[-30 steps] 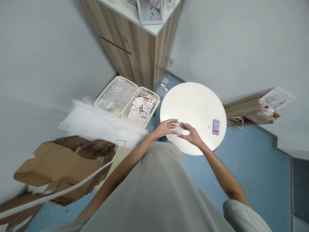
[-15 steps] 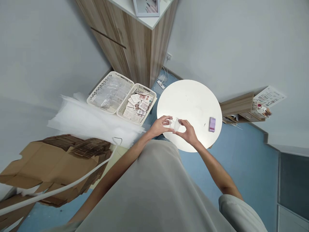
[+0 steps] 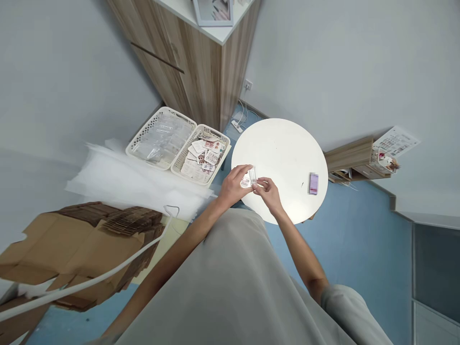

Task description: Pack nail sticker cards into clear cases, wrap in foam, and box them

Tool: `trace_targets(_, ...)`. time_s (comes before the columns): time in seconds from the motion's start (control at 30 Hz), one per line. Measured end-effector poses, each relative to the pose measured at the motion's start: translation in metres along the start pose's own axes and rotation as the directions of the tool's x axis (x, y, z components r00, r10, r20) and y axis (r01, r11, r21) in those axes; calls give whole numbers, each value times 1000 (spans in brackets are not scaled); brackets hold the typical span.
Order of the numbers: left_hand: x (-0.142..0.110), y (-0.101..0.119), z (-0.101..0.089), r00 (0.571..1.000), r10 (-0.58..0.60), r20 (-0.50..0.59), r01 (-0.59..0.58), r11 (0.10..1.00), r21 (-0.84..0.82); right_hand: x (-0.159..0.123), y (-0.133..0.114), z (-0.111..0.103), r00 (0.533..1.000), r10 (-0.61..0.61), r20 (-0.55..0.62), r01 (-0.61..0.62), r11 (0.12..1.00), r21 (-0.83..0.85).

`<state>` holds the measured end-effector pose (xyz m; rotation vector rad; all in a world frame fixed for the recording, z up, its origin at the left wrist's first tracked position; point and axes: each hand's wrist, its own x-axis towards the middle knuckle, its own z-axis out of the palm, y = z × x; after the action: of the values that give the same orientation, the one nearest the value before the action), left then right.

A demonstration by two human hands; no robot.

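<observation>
Just over the near edge of the round white table (image 3: 280,148), I hold a small clear plastic box (image 3: 252,175) with a white, reddish-printed card (image 3: 246,181) showing at it. My left hand (image 3: 232,186) is curled around its left side, thumb below and fingers above. At its lower right corner, the fingers of my right hand (image 3: 269,195) are pinched together on the edge. Whether the lid is fully closed cannot be made out. A purple pack (image 3: 313,183), partly blurred, lies on the table to the right.
Left of the table stand a white basket (image 3: 131,146) of clear plastic packaging and another basket (image 3: 175,167) of printed cards. White foam sheets (image 3: 132,179) and flattened cardboard boxes (image 3: 75,239) lie nearer. A white curved rod (image 3: 108,274) crosses the lower left. Behind is a wooden cabinet (image 3: 194,62).
The clear box has moved slightly left and turned, so the printed card now shows. My right hand has shifted left and its fingers have drawn together at the box's edge.
</observation>
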<state>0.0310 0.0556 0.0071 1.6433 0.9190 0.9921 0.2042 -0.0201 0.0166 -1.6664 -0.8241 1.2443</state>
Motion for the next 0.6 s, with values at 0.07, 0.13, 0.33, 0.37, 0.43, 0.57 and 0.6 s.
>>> trace_targets(0.07, -1, 1, 0, 999, 34, -4, -34, 998, 47, -2, 1, 11, 1000, -12, 2, 12, 997, 80)
trace_targets(0.13, -2, 2, -1, 997, 71, -12, -69, 994, 86, -5, 1, 20, 999, -42, 4, 41, 992, 121)
trace_targets(0.33, -5, 4, -5, 990, 138, -18, -133, 977, 164, -7, -2, 32, 989, -136, -62, 145, 976, 163)
trace_targets(0.37, -6, 4, -6, 991, 133, -28, -126, 979, 160, -7, -1, 33, 987, -140, -76, 152, 973, 175)
trace_targets(0.43, -9, 3, -7, 992, 113, -51, -105, 985, 138, -5, 0, 35, 985, -134, -111, 154, 969, 194)
trace_targets(0.57, -14, -2, -8, 995, 97, -11, -95, 990, 103, -1, -2, 34, 978, -130, -163, 164, 964, 211)
trace_targets(0.6, -15, -3, -8, 996, 93, 16, -94, 990, 105, 1, -3, 33, 975, -131, -177, 166, 965, 202)
